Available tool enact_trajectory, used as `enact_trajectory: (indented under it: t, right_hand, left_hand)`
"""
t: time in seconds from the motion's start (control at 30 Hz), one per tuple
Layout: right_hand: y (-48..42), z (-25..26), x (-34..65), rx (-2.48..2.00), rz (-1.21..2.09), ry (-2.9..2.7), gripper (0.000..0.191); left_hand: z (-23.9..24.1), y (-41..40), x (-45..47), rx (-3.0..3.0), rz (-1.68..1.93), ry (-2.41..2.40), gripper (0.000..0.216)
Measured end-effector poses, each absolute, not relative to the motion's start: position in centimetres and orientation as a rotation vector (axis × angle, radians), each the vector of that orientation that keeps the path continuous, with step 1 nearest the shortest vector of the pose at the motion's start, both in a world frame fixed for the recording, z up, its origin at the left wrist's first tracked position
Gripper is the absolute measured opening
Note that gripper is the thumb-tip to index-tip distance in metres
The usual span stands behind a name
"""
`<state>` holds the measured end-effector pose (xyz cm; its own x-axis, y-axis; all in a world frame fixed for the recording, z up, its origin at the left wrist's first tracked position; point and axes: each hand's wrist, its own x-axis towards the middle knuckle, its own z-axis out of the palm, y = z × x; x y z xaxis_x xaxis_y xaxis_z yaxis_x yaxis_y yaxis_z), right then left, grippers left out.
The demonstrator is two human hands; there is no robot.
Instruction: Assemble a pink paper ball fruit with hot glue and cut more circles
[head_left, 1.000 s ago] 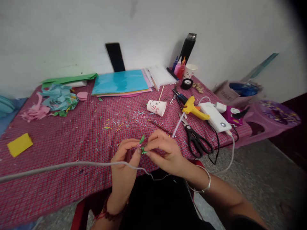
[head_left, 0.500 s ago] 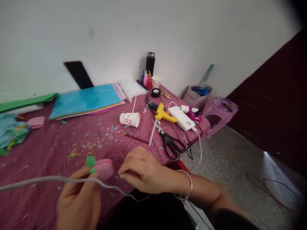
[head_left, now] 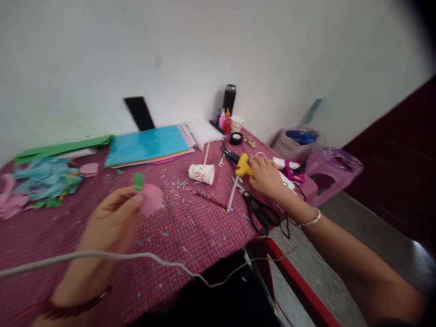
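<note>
My left hand is raised over the table's near left and pinches a pink paper flower with a small green paper piece at its top. My right hand is stretched out to the right side of the table and lies on the yellow glue gun, fingers curled over its rear part. A grey cable runs across in front of my left hand.
On the red checked cloth lie a tipped paper cup, black scissors, a white power bank, a blue paper stack, paper scraps, glue bottles and a black flask. A purple stool stands at the right.
My hands have parted: the right one left the flower and reached out to the glue gun. The left one lifted the flower higher. The view swung right, then partly back.
</note>
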<state>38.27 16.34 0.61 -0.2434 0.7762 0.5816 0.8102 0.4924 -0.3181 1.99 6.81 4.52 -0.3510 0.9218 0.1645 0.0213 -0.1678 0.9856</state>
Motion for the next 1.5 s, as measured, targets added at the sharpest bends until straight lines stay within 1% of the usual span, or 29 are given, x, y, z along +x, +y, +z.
enact_trajectory:
  t: [0.1, 0.2, 0.3, 0.4, 0.47, 0.53, 0.57, 0.63, 0.7, 0.8, 0.87, 1.0, 1.13, 1.27, 1.4, 1.5]
  right_hand:
    - [18.1, -0.7, 38.7, -1.224, -0.013, -1.994, 0.030]
    - [18.8, -1.3, 38.9, -1.187, 0.079, -1.951, 0.029]
    - [18.7, -0.5, 39.2, -1.205, 0.168, -1.898, 0.025]
    - [17.1, 1.7, 39.0, -1.229, 0.283, -1.824, 0.016]
    - [15.0, 3.3, 38.0, -1.202, 0.453, -1.808, 0.008]
    - [12.5, 4.6, 36.4, -1.120, 0.695, -1.858, 0.015]
    - [11.3, 5.0, 35.4, -1.028, 0.910, -1.855, 0.019]
    - [9.2, 5.4, 33.3, -0.827, 1.174, -1.866, 0.023]
    - [8.0, 5.5, 31.4, -0.716, 1.302, -1.906, 0.022]
    - [7.7, 5.4, 29.3, -0.638, 1.358, -1.950, 0.019]
    - [7.9, 5.3, 28.5, -0.626, 1.354, -1.964, 0.017]
    - [8.1, 4.8, 27.8, -0.635, 1.347, -1.993, 0.011]
    - [7.8, 4.2, 27.5, -0.695, 1.345, -2.006, 0.017]
    - [7.7, 4.3, 27.2, -0.647, 1.339, -2.053, 0.014]
    - [7.7, 4.5, 27.0, -0.631, 1.349, -2.063, 0.013]
    - [7.5, 4.5, 26.9, -0.645, 1.359, -2.074, 0.013]
  left_hand:
    - [4.2, 6.6, 3.8, 0.861, 1.634, 1.239, 0.015]
    - [3.8, 6.1, 4.5, 0.816, 1.604, 1.194, 0.013]
    - [3.5, 5.6, 4.6, 0.825, 1.587, 1.199, 0.011]
    - [3.3, 5.2, 4.8, 0.898, 1.580, 1.246, 0.011]
    - [3.4, 5.0, 5.0, 1.061, 1.584, 1.350, 0.007]
    - [3.5, 4.7, 5.2, 1.287, 1.606, 1.497, 0.003]
    - [3.6, 4.5, 5.3, 1.399, 1.630, 1.563, 0.002]
    - [3.6, 4.1, 5.2, 1.588, 1.712, 1.651, 0.007]
    - [3.4, 3.8, 5.0, 1.729, 1.785, 1.670, 0.016]
    - [3.2, 3.5, 4.7, 1.837, 1.837, 1.626, 0.027]
    - [3.0, 3.4, 4.6, 1.826, 1.859, 1.587, 0.029]
    - [3.1, 3.4, 4.8, 1.683, 1.875, 1.512, 0.021]
    - [3.2, 3.1, 5.0, 1.531, 1.845, 1.483, 0.013]
    - [3.1, 2.8, 5.1, 1.413, 1.775, 1.447, 0.007]
    - [2.5, 2.7, 5.3, 1.226, 1.722, 1.364, 0.004]
    - [2.3, 2.6, 5.3, 1.120, 1.693, 1.355, 0.006]
